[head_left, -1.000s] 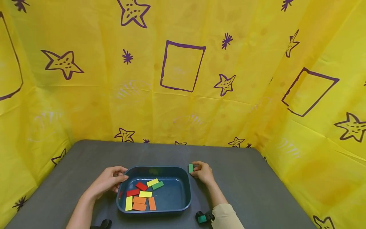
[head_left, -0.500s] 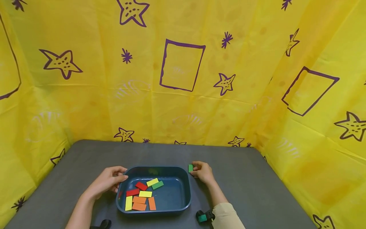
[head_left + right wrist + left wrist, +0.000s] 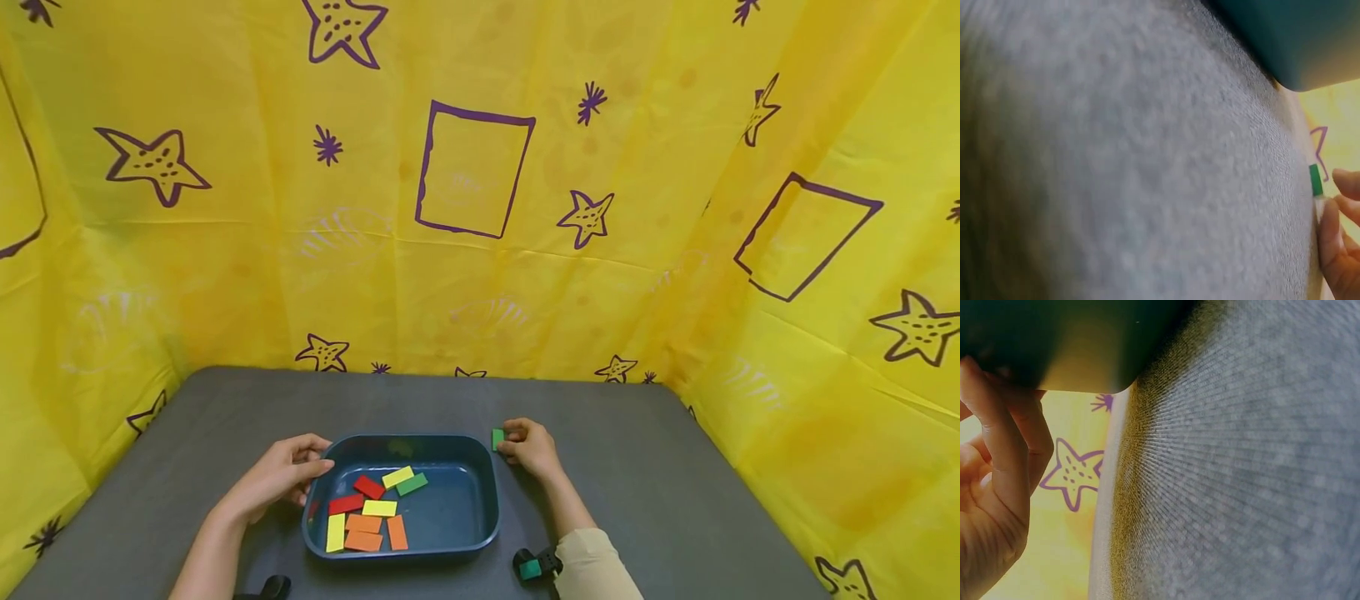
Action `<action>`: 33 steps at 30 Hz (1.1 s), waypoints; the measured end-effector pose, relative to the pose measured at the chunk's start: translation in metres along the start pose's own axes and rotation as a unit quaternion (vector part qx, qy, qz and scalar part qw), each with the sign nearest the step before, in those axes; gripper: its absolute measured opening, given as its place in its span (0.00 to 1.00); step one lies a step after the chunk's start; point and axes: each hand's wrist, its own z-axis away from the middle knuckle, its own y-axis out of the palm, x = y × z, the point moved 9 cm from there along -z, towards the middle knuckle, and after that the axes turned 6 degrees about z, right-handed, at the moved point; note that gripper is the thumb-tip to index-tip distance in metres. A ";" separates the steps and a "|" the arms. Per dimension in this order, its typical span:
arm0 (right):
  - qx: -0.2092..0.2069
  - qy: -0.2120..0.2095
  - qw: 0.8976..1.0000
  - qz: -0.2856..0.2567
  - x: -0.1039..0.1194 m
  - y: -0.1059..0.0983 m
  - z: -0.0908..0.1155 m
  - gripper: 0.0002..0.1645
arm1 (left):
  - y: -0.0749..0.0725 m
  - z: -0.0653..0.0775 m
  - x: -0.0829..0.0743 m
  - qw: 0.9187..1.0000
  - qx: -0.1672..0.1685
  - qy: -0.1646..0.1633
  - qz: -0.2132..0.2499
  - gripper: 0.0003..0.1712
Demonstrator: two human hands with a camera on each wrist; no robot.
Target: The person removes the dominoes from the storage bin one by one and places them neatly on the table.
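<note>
A dark blue rectangular tray (image 3: 480, 543) lies on the table, holding several small red, yellow, orange and green blocks, mostly in its left half. My left hand (image 3: 281, 475) grips the tray's left wall near the far corner, thumb over the rim and fingers outside; in the left wrist view the curled fingers (image 3: 1010, 437) are up against the wall. Just beyond the tray's far right corner, my right hand (image 3: 532, 448) holds a green block (image 3: 498, 439) by its right side with curled fingertips. The right wrist view shows this green block (image 3: 1316, 180) on edge beside the fingertips.
A grey table (image 3: 645, 483) spreads around the tray. Yellow cloth (image 3: 480, 292) with purple stars and frames hangs along its back and sides. Dark wrist straps show, one at the left wrist (image 3: 273, 587) and one with a green piece at the right (image 3: 532, 568).
The whole head view drifts slightly left. Both hands, the tray and the green block keep their places relative to one another.
</note>
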 end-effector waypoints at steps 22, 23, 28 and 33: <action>-0.046 -0.055 0.996 -0.057 0.056 0.002 0.006 0.14 | 0.003 0.001 0.001 0.999 0.035 0.006 0.023 0.29; -0.043 -0.059 0.995 -0.071 0.061 0.003 0.007 0.14 | 0.003 0.001 0.001 0.999 0.034 0.006 0.022 0.29; -0.021 -0.074 0.988 -0.135 0.083 0.009 0.016 0.18 | 0.003 0.001 -0.001 0.999 0.028 0.003 0.021 0.28; 0.034 -0.097 0.984 -0.146 0.103 0.024 0.024 0.17 | 0.003 0.002 -0.001 1.000 0.022 0.000 0.015 0.27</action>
